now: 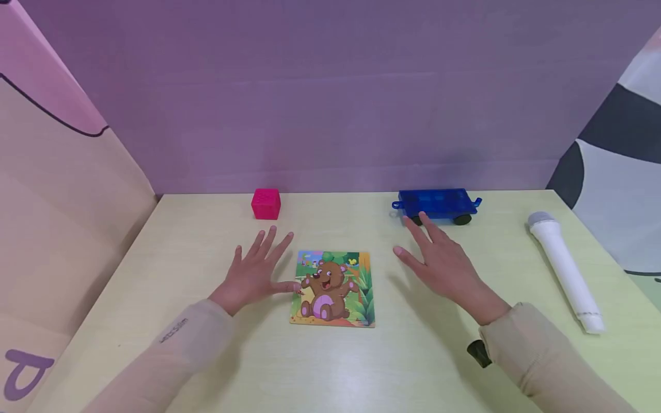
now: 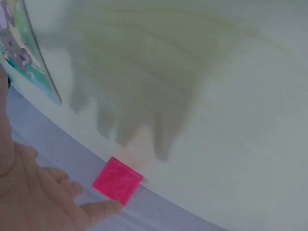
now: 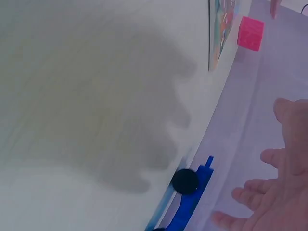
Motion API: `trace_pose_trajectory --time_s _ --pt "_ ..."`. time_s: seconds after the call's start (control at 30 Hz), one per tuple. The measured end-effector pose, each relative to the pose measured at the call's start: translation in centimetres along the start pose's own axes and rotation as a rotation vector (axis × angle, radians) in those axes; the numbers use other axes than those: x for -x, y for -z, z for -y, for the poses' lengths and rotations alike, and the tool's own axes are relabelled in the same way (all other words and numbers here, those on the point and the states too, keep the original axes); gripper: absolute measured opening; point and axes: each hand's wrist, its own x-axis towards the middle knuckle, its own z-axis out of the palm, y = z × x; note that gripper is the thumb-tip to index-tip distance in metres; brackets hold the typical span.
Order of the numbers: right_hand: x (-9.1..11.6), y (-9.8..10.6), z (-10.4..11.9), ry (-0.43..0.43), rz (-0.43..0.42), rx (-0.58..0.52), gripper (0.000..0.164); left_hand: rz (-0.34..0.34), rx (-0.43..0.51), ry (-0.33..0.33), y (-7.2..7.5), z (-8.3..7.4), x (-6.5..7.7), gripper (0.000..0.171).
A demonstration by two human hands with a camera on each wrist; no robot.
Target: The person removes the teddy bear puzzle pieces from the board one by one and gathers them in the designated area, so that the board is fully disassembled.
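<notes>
My left hand (image 1: 253,278) hovers over the table with fingers spread, its thumb tip overlapping the left edge of a square bear picture board (image 1: 330,289) in the head view. Beyond those fingers sits a pink cube (image 1: 265,204), also seen past the fingertips in the left wrist view. My right hand (image 1: 441,264) is held over the table with its fingers apart, holding nothing. Its fingertips overlap the near side of a blue toy wagon (image 1: 436,203) with black wheels and a hook at each end. The wagon (image 3: 192,197) shows partly in the right wrist view.
A white toy microphone (image 1: 565,269) with a grey head lies along the right side of the pale table (image 1: 330,373). A purple wall panel (image 1: 330,103) rises behind the table's back edge, with printed panels (image 1: 57,218) at the sides.
</notes>
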Motion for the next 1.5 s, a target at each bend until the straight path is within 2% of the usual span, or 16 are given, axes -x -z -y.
trace_pose_trajectory --time_s 0.13,0.27,0.6,0.83,1.1,1.3,1.5 --pt "-0.6 -0.3 0.7 0.038 -0.014 -0.053 0.073 0.048 -0.016 -0.041 0.2 -0.7 -0.3 0.111" --pt "-1.4 -0.9 1.4 0.072 -0.002 -0.095 0.069 0.098 -0.02 -0.058 0.0 -1.3 -0.7 0.114" --pt "-2.9 -2.7 3.1 0.063 0.082 -0.135 0.057 0.188 0.02 -0.013 -0.4 -2.2 -1.3 0.114" --pt "-3.7 -3.9 3.6 0.055 0.133 -0.142 0.048 0.206 -0.003 0.003 -0.9 -2.9 -1.7 0.113" --pt "-4.2 -4.4 4.1 0.037 0.176 -0.066 0.049 0.223 0.031 0.037 -0.8 -3.4 -1.5 0.114" --pt "-4.3 -4.2 4.5 0.028 0.165 -0.032 0.046 0.212 0.034 0.049 -0.8 -4.0 -1.6 0.114" --pt "-4.4 -4.1 4.8 0.021 0.159 -0.012 0.042 0.213 -0.029 0.05 -0.6 -5.0 -1.6 0.113"
